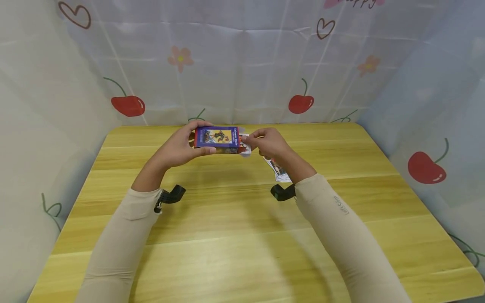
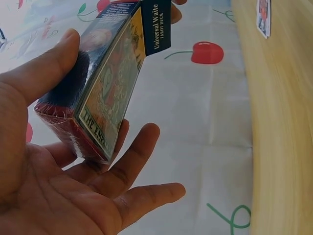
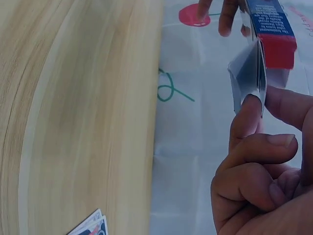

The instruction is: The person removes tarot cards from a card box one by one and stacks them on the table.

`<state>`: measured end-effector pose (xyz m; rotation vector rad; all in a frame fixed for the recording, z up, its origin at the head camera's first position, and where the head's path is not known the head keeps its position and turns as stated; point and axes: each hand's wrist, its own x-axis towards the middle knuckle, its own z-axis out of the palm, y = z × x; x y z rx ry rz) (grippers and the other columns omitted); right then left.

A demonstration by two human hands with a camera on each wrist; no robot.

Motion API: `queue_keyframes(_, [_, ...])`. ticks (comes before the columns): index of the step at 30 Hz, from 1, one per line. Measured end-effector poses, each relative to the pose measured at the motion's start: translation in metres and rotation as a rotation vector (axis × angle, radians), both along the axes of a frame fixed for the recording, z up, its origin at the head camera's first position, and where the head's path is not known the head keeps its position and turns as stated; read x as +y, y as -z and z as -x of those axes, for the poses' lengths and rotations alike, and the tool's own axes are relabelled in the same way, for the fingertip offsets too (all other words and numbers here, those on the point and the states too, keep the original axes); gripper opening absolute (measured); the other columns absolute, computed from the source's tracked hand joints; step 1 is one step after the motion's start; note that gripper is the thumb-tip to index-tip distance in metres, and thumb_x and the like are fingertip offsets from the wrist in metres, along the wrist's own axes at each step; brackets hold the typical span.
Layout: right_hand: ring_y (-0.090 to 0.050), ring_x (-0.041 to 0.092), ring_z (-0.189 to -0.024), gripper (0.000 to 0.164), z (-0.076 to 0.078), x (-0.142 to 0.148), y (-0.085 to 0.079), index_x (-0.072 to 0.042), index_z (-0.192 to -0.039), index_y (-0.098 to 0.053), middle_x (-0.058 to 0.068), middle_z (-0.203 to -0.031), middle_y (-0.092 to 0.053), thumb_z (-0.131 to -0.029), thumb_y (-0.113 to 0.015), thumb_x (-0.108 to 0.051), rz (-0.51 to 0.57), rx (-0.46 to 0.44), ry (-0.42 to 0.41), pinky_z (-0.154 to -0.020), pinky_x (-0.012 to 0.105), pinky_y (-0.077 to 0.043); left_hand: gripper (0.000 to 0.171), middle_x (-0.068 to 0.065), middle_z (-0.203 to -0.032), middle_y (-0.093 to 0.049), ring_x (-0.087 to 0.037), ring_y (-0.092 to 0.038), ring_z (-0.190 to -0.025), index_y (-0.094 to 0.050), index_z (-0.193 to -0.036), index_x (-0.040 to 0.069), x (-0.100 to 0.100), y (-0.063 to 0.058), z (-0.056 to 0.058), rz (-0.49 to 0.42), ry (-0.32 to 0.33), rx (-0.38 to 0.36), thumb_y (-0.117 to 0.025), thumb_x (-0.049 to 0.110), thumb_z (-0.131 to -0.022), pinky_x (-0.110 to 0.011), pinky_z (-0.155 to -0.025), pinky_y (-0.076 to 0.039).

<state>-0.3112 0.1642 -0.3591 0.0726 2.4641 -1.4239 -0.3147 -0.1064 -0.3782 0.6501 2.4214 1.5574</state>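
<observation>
My left hand [image 1: 177,146] grips one end of a tarot deck box [image 1: 217,136], thumb along its near side, above the back of the table. The box is blue and red, with a picture on its face. At its right end, a few tarot cards [image 1: 246,148] stick out past the edge. My right hand [image 1: 272,144] pinches that protruding end between thumb and index finger. From the right wrist, pale thin sheets [image 3: 248,81] show between those fingertips, beside the red end of the box. How many are pinched cannot be told.
Several loose cards [image 1: 278,171] lie on the wooden table [image 1: 219,248], partly behind the right wrist. A white curtain [image 1: 238,84] with cherries and hearts hangs behind the table's back edge. Black camera mounts [image 1: 174,194] jut inward from both wrists.
</observation>
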Motion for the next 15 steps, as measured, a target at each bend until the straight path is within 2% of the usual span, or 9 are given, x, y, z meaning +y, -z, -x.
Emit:
queue_keyframes(8, [-0.025, 0.011, -0.044, 0.032, -0.003, 0.02, -0.003, -0.009, -0.109, -0.066, 0.002, -0.092, -0.059, -0.095, -0.065, -0.037, -0.006, 0.013, 0.038, -0.046, 0.027, -0.029, 0.071, -0.01, -0.139, -0.047, -0.028, -0.054, -0.121, -0.041, -0.143, 0.016, -0.001, 0.0, 0.001, 0.011, -0.009, 0.004, -0.079, 0.028, -0.085, -0.046, -0.097, -0.051])
queue_keyframes(15, [-0.024, 0.012, -0.045, 0.037, -0.004, 0.034, 0.0, -0.013, -0.131, -0.06, 0.001, -0.085, -0.056, -0.099, -0.06, -0.032, 0.142, 0.021, -0.004, -0.047, 0.028, -0.026, 0.071, -0.009, -0.14, -0.046, -0.028, -0.054, -0.121, -0.041, -0.143, 0.016, 0.0, 0.001, 0.001, 0.008, -0.007, 0.005, -0.078, 0.03, -0.085, -0.046, -0.098, -0.051])
